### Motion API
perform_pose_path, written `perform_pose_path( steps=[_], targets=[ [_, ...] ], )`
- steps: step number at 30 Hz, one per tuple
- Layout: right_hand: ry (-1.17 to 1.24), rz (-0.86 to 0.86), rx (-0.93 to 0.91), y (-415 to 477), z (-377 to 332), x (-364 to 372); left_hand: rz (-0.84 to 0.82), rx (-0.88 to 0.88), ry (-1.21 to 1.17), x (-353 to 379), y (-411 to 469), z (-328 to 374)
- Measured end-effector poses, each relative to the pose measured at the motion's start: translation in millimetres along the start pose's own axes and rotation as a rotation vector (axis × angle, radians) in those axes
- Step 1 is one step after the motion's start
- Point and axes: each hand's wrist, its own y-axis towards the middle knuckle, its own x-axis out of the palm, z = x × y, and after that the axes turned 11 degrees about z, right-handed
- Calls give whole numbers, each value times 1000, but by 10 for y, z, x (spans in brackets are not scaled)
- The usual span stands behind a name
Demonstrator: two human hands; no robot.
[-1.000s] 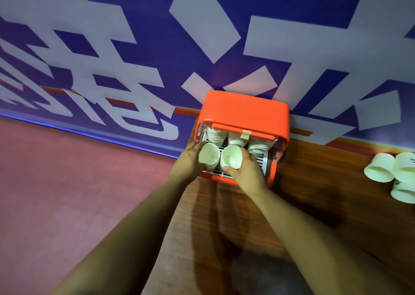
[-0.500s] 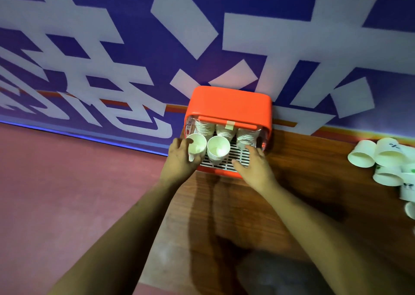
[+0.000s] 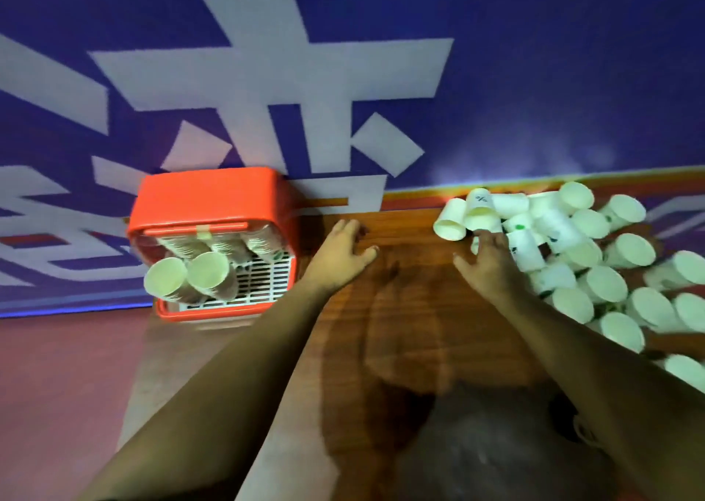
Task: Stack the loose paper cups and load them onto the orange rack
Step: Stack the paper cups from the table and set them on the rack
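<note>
The orange rack (image 3: 206,203) stands at the table's left end, against the wall. Several stacks of paper cups lie inside it; two stacks (image 3: 190,277) stick out at its front with their mouths facing me. A heap of loose white paper cups (image 3: 595,267) covers the table's right side. My left hand (image 3: 341,250) hovers with fingers spread over bare wood just right of the rack and holds nothing. My right hand (image 3: 490,262) is stretched out with spread fingers at the left edge of the heap, fingertips at the nearest cups.
The wooden table (image 3: 412,309) runs along a blue wall with large white characters (image 3: 274,80). Red floor (image 3: 57,386) lies beyond the table's left edge. A white slotted grille (image 3: 263,279) forms the rack's floor.
Both hands have left the rack and moved right. The two front stacks stay in the rack. The view has swung right, bringing the whole heap of loose cups into sight.
</note>
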Motion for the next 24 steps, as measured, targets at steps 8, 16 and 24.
perform_pose_path(
  steps=[8,16,24],
  targets=[
    [-27,8,-2,647,772,-126,-11,-266,-51,1212,874,622],
    [-40,26,-106,1195,884,174,-20,-575,-91,1979,1437,607],
    [113,24,-25,1323,872,515,11,-863,-451,2355,1492,495]
  ],
)
